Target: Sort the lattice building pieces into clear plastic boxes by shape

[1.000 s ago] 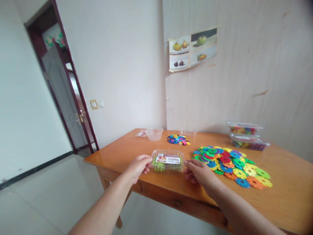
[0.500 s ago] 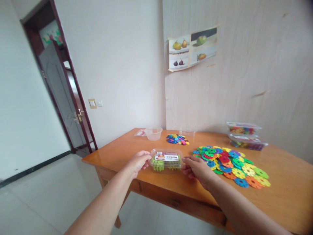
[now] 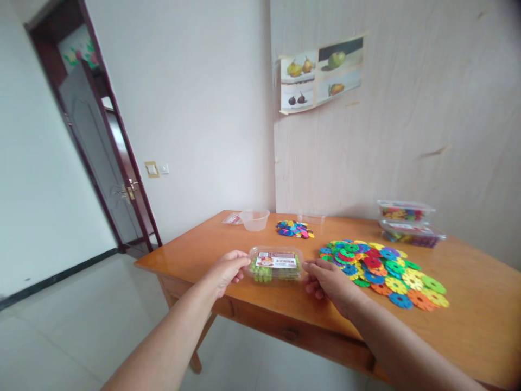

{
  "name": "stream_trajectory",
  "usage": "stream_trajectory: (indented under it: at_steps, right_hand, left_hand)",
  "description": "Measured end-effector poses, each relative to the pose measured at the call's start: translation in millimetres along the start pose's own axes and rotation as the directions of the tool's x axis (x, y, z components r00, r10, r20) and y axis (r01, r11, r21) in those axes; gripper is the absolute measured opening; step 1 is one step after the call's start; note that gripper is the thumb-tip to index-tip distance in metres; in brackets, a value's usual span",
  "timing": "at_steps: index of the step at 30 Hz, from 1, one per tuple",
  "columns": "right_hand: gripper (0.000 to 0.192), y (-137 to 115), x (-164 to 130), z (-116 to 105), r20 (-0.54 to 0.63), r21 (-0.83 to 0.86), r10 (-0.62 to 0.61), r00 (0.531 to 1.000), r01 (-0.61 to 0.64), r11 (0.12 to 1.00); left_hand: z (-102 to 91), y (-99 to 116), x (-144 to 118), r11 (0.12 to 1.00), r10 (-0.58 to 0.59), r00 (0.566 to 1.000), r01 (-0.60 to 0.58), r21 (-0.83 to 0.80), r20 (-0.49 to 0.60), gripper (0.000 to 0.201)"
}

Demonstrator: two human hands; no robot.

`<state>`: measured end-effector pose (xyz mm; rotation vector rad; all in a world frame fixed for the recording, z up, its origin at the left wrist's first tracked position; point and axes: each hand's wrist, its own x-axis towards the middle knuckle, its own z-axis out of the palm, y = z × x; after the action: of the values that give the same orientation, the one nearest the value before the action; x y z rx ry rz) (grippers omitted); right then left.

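Note:
A clear plastic box with a printed label and green pieces inside sits near the front edge of the table, its lid on. My left hand pinches the box's left end between thumb and fingers. At the opposite end, my right hand grips the right rim, fingers curled under. To the right of that hand lies a big pile of flat notched plastic discs in many colours. Behind the box is a smaller heap of little coloured discs.
A translucent round tub stands at the back left beside a flat lid with a red label. Against the wall is a clear empty tray. Two filled plastic boxes are stacked at the back right of the wooden table.
The view has shifted slightly. Both hands keep hold of the box, which looks slightly tilted compared with before. The discs and the other containers lie as they did.

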<state>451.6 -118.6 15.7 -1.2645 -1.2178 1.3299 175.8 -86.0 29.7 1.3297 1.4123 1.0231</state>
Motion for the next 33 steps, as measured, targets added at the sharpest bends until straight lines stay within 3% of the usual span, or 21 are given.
stream_trajectory:
  at_steps: [11, 20, 24, 29, 33]
  right_hand:
    - [0.035, 0.6, 9.2, -1.4, -0.049, -0.055, -0.021, 0.999, 0.018, 0.998]
    - [0.047, -2.0, -2.7, -0.5, -0.105, -0.225, -0.148, 0.983, 0.121, 0.967]
    - [0.047, -6.0, -11.3, 1.7, -0.152, -0.225, -0.199, 0.968, 0.162, 0.961]
    - [0.051, -12.0, -20.0, 4.6, -0.154, -0.199, -0.274, 0.949, 0.241, 0.950]
    - [0.054, -14.8, -29.6, 2.1, -0.136, -0.161, -0.275, 0.952, 0.252, 0.954]
  left_hand:
    - [7.7, 15.1, -6.1, 0.995, 0.028, 0.998, -0.022, 0.097, -0.064, 0.028]
    - [8.1, 22.7, -17.4, 0.980, 0.158, 0.979, -0.139, 0.146, -0.131, 0.029]
    - [9.8, 26.0, -21.8, 0.975, 0.195, 0.973, -0.178, 0.133, -0.125, 0.031]
    - [7.3, 30.5, -24.4, 0.973, 0.230, 0.968, -0.230, 0.020, -0.104, 0.037]
    - [-8.4, 30.7, -20.9, 0.951, 0.203, 0.973, -0.222, -0.216, -0.106, 0.036]
